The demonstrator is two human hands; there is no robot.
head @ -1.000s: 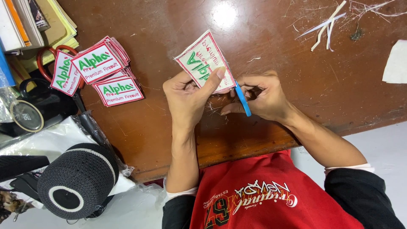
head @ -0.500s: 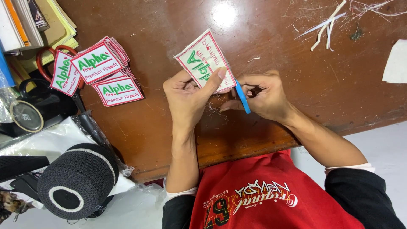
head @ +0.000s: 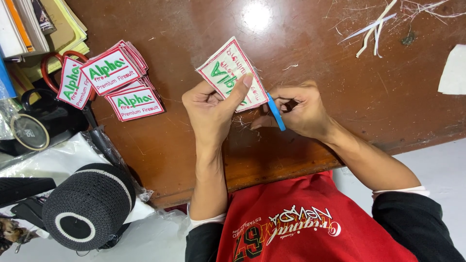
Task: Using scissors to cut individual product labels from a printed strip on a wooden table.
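Note:
My left hand (head: pixel 212 104) pinches a white embroidered patch (head: pixel 228 70) with a red border and green lettering, holding it just above the brown wooden table (head: pixel 310 43). My right hand (head: pixel 301 109) grips a small blue-handled cutting tool (head: pixel 275 111) at the patch's lower right edge. Loose white threads hang around the patch edge below my fingers. My sleeves are black and my shirt is red.
A stack of similar patches (head: pixel 116 80) lies at the left by red-handled scissors (head: pixel 48 68). Books (head: pixel 39 24) sit at the far left. A black knitted cap (head: pixel 87 206) rests on plastic wrap at lower left. White thread scraps (head: pixel 378 24) and a white scrap (head: pixel 454 70) lie at the right.
My left thumb has shifted slightly on the patch, and the blue tool stays at its edge. Otherwise nothing has visibly moved.

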